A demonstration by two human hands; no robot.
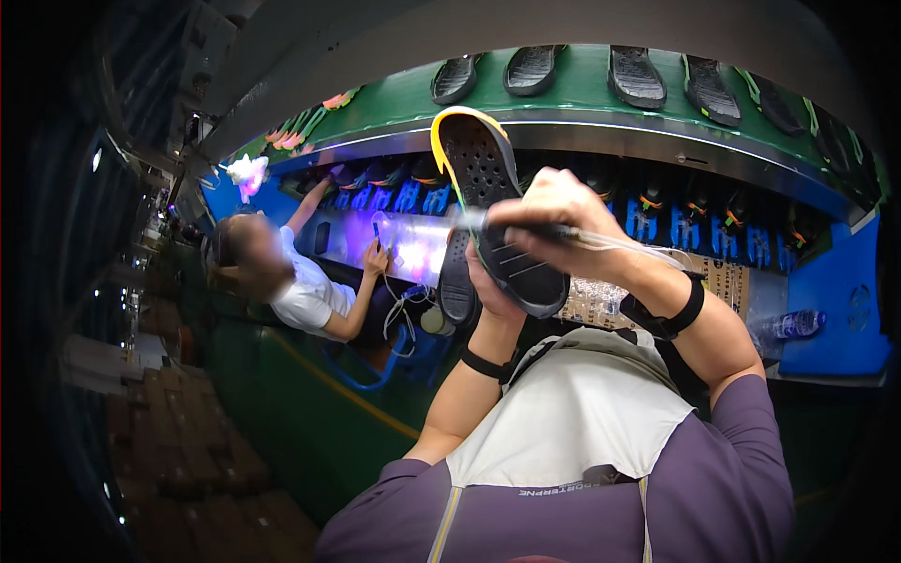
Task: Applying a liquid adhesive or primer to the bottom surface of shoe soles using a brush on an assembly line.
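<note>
A black shoe sole point(488, 178) with a yellow rim, round holes and grooves is held up in front of me. My left hand point(495, 286) grips it from below and behind, its fingers partly hidden by the sole. My right hand point(563, 211) is closed around a dark-handled brush point(526, 227), whose pale tip is blurred over the sole's middle. From the brush a thin whitish tube point(638, 246) trails along my right forearm. Behind the held sole, a second black sole point(456, 286) shows in part.
Several black soles stand on the green upper conveyor point(572, 80). Below it, shoes sit on blue racks point(680, 225). At left a co-worker point(310, 291) in white holds a blue tool with a cord. A plastic bottle point(798, 324) lies at right; patterned cardboard point(723, 281) covers the bench.
</note>
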